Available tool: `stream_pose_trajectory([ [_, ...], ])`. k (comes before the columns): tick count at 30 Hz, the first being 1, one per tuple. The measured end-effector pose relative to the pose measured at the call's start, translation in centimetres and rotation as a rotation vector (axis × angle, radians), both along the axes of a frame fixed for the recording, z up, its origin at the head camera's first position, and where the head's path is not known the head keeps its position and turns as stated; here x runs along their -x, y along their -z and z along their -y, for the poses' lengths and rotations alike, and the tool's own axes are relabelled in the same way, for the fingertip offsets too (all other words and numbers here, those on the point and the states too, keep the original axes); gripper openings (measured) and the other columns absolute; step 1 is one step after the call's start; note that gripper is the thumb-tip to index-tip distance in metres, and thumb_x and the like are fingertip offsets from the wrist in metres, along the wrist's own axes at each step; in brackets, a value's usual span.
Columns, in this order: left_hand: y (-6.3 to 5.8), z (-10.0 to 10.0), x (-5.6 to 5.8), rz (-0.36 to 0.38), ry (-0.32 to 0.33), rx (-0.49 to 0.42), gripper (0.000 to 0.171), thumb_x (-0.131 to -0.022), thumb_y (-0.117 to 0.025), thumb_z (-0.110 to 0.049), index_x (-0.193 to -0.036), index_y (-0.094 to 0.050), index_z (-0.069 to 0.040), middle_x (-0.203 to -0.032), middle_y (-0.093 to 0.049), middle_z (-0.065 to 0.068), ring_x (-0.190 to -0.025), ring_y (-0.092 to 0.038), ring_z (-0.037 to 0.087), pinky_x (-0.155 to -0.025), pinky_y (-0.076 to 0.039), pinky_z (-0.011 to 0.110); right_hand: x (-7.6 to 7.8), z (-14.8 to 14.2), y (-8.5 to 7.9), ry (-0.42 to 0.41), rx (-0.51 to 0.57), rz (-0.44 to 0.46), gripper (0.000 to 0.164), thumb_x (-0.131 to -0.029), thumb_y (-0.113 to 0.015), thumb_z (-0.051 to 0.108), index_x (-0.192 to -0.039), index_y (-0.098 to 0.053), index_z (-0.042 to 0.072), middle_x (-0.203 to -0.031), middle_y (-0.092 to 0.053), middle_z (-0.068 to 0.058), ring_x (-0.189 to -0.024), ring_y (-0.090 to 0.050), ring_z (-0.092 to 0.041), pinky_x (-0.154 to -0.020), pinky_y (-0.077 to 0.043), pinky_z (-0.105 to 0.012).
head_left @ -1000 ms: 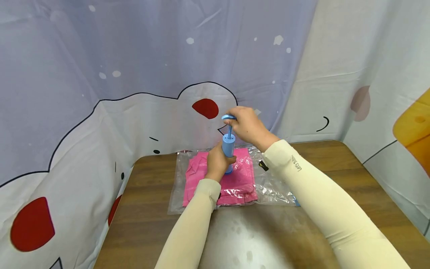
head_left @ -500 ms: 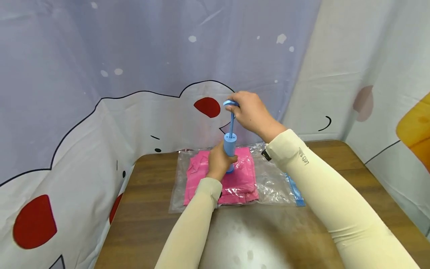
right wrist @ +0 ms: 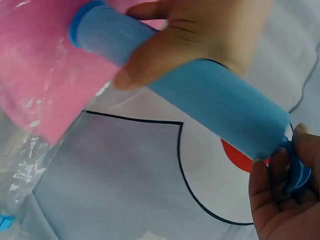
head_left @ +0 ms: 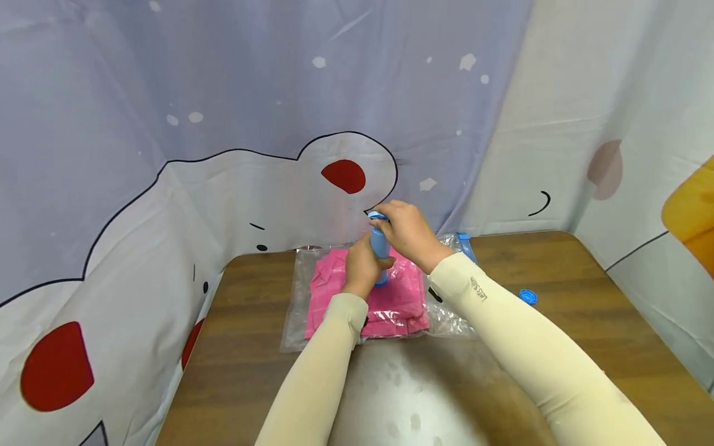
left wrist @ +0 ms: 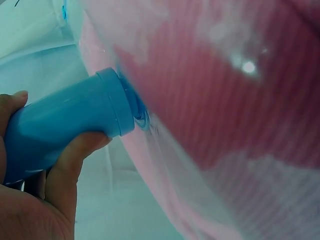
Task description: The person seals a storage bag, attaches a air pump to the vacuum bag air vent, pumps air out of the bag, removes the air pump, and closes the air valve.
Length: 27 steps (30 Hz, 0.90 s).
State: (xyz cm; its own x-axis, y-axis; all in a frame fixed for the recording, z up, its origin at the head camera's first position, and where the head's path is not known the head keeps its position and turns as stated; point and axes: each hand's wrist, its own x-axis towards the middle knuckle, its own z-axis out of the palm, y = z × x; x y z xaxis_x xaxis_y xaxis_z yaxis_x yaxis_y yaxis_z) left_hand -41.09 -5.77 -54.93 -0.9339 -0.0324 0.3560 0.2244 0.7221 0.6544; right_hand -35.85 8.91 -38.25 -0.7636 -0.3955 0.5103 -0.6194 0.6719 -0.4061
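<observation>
A blue hand pump (head_left: 380, 246) stands upright on a clear plastic vacuum bag (head_left: 295, 316). Folded pink cloth (head_left: 403, 302) lies inside the bag. My left hand (head_left: 361, 267) grips the pump's barrel low down; in the left wrist view the pump's base collar (left wrist: 115, 102) sits against the bag, over a blue valve (left wrist: 142, 119). My right hand (head_left: 409, 231) holds the pump handle (right wrist: 299, 172), which is down against the top of the barrel, with no rod showing between them.
On the wooden table (head_left: 580, 303), a round blue cap (head_left: 528, 297) lies to the right of my right forearm. The bag's blue zip edge (head_left: 467, 246) shows behind that forearm. Printed curtains (head_left: 251, 198) hang close behind and beside the table.
My right hand first drew the pump handle up, lengthening the bare rod, then brought it down onto the barrel. My left hand has kept its hold. The blue cap has come into view.
</observation>
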Motion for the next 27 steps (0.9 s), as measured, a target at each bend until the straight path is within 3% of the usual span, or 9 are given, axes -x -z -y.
stream_pose_trajectory([
  [2,-0.6,-0.1,-0.4,-0.003,-0.002,-0.016,0.062,-0.077,-0.104,-0.032,-0.128,-0.075,-0.013,-0.116,-0.086,0.011,-0.109,-0.082,0.036,-0.097,-0.066,0.055,0.1,0.0,-1.0,0.007,0.006,0.011,0.019,-0.108,-0.077,0.012,-0.121,-0.081,-0.002,-0.116,-0.082,-0.019,-0.111,-0.080,-0.037,-0.100,-0.067,-0.048],
  [5,-3.7,-0.6,-2.8,0.058,-0.006,-0.021,0.056,-0.080,-0.102,-0.021,-0.127,-0.075,-0.007,-0.121,-0.085,0.018,-0.115,-0.081,0.042,-0.104,-0.065,0.061,-0.1,-0.2,-3.6,0.033,0.041,0.017,0.019,-0.109,-0.075,0.011,-0.122,-0.080,-0.002,-0.117,-0.081,-0.020,-0.110,-0.077,-0.037,-0.101,-0.065,-0.049],
  [11,-4.8,-1.1,-4.1,0.108,-0.042,0.023,0.050,-0.085,-0.101,-0.021,-0.125,-0.074,-0.010,-0.128,-0.084,0.016,-0.123,-0.080,0.038,-0.110,-0.064,0.056,-1.1,-1.0,-10.4,0.043,0.178,-0.075,0.021,-0.110,-0.074,0.010,-0.124,-0.079,-0.004,-0.113,-0.079,-0.021,-0.108,-0.072,-0.037,-0.100,-0.062,-0.049],
  [15,-4.9,-1.0,-4.0,0.121,-0.046,0.039,0.051,-0.086,-0.101,-0.024,-0.125,-0.072,-0.011,-0.128,-0.084,0.014,-0.123,-0.080,0.038,-0.109,-0.064,0.056,-1.5,-1.3,-12.3,0.029,0.178,-0.117,0.024,-0.110,-0.076,0.014,-0.128,-0.080,0.000,-0.112,-0.081,-0.019,-0.104,-0.072,-0.034,-0.096,-0.062,-0.046],
  [19,-5.1,-1.0,-4.3,0.116,-0.033,0.028,0.051,-0.085,-0.101,-0.024,-0.125,-0.073,-0.011,-0.126,-0.085,0.015,-0.122,-0.080,0.038,-0.109,-0.064,0.057,-1.4,-1.2,-11.0,0.034,0.106,-0.077,0.027,-0.110,-0.077,0.018,-0.133,-0.080,0.004,-0.113,-0.081,-0.017,-0.102,-0.073,-0.033,-0.094,-0.062,-0.047],
  [23,-4.9,-1.0,-4.4,0.093,-0.018,0.009,0.056,-0.083,-0.102,-0.022,-0.130,-0.074,-0.009,-0.126,-0.085,0.016,-0.121,-0.080,0.039,-0.108,-0.064,0.058,-0.7,-0.7,-6.8,0.019,0.009,0.007,0.023,-0.108,-0.078,0.015,-0.128,-0.081,0.004,-0.120,-0.083,-0.016,-0.111,-0.077,-0.035,-0.102,-0.064,-0.050],
  [25,-4.2,-0.9,-3.9,0.081,-0.007,-0.007,0.062,-0.081,-0.103,-0.025,-0.134,-0.074,-0.011,-0.126,-0.085,0.015,-0.120,-0.081,0.038,-0.106,-0.065,0.057,-0.5,-0.6,-4.4,0.010,-0.039,0.044,0.023,-0.108,-0.078,0.014,-0.128,-0.082,0.005,-0.122,-0.084,-0.016,-0.115,-0.079,-0.035,-0.105,-0.064,-0.050],
  [27,-1.9,-0.7,-2.3,0.049,-0.001,-0.008,0.067,-0.079,-0.104,-0.032,-0.136,-0.073,-0.013,-0.124,-0.085,0.011,-0.117,-0.081,0.035,-0.103,-0.066,0.054,-0.2,-0.5,-2.2,0.005,-0.049,0.072,0.026,-0.108,-0.077,0.013,-0.132,-0.082,0.004,-0.127,-0.084,-0.017,-0.121,-0.080,-0.037,-0.108,-0.065,-0.051],
])
